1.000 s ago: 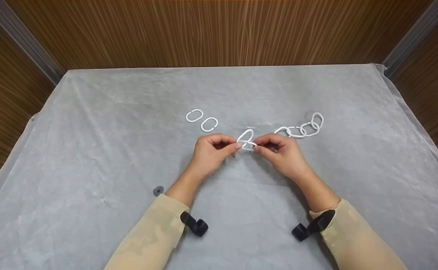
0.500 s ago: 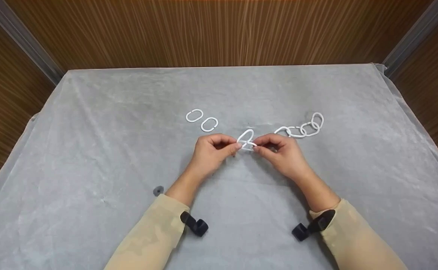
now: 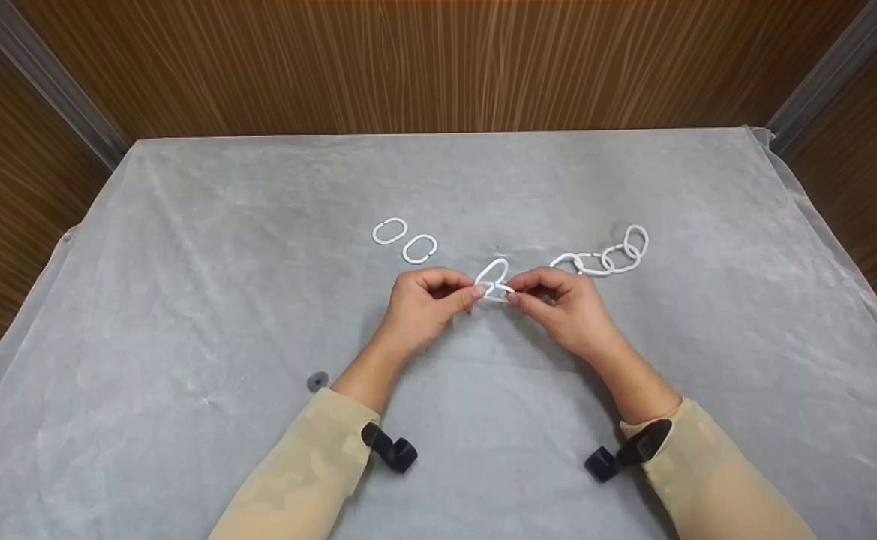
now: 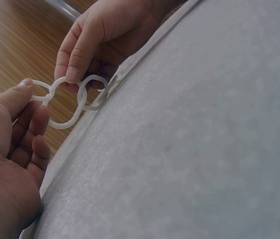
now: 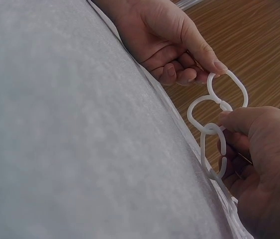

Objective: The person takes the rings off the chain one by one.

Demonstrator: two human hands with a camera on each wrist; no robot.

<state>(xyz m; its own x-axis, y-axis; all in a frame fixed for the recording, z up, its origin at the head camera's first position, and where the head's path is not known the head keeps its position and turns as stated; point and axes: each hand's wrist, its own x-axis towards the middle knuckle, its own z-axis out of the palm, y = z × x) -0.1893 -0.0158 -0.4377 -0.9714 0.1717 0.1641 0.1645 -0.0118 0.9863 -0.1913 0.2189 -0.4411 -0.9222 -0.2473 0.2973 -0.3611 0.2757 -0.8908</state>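
My left hand (image 3: 427, 307) pinches one end of a white oval link (image 5: 246, 92) between thumb and forefinger. Opposite it, my right hand (image 3: 567, 304) pinches another white link (image 5: 189, 113), the end one of a chain. These two links cross each other in the space between the hands, close to a small split in the right one, as the right wrist view shows. From the right-hand link hangs a further link (image 4: 105, 84), hooked through it. The rest of the chain (image 3: 594, 270) trails on the cloth beyond the right hand, partly hidden behind its fingers.
Two loose white links (image 3: 419, 249) lie on the grey cloth (image 3: 183, 300) beyond the left hand. A small dark round piece (image 3: 317, 382) is beside the left forearm. Wood-grained panels (image 3: 438, 67) stand at the back and both sides.
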